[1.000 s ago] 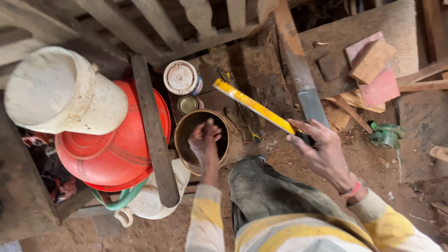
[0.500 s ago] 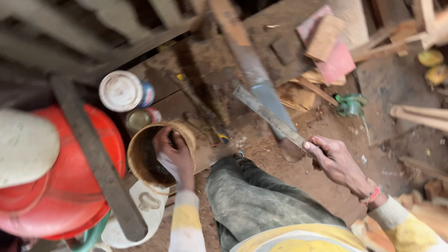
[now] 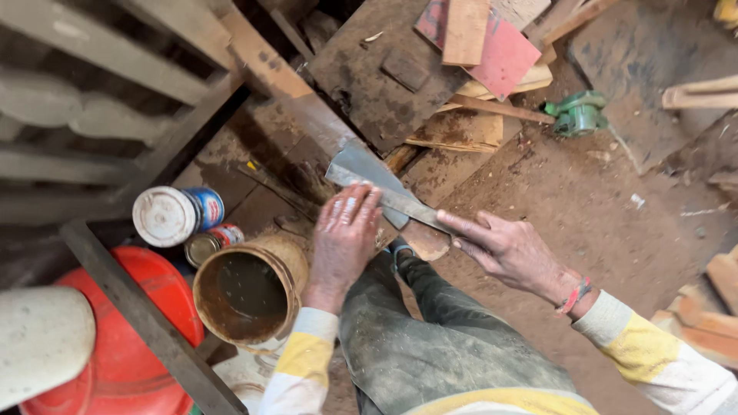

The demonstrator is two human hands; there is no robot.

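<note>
My right hand (image 3: 507, 250) grips the near end of a flat grey metal bar (image 3: 403, 201), its index finger stretched along the bar. My left hand (image 3: 344, 230) lies flat on the bar's far part, fingers spread and smeared with something pale. The bar rests across a long dirty plank (image 3: 296, 96) that runs up to the left. Just below my left wrist stands a brown bucket (image 3: 254, 290) holding dark liquid. My knee in grey trousers (image 3: 415, 338) is under both arms.
A white-lidded blue paint can (image 3: 173, 215) and a smaller can (image 3: 206, 246) lie left of the bucket. A red basin (image 3: 134, 338), a white tub (image 3: 38, 350) and a dark beam (image 3: 146, 323) fill the lower left. Wood scraps, a red board (image 3: 503, 54) and a green object (image 3: 578, 115) lie beyond.
My left hand has come out of the brown bucket and now lies on the bar. The bar has turned from its yellow face to its grey one. The view has shifted right.
</note>
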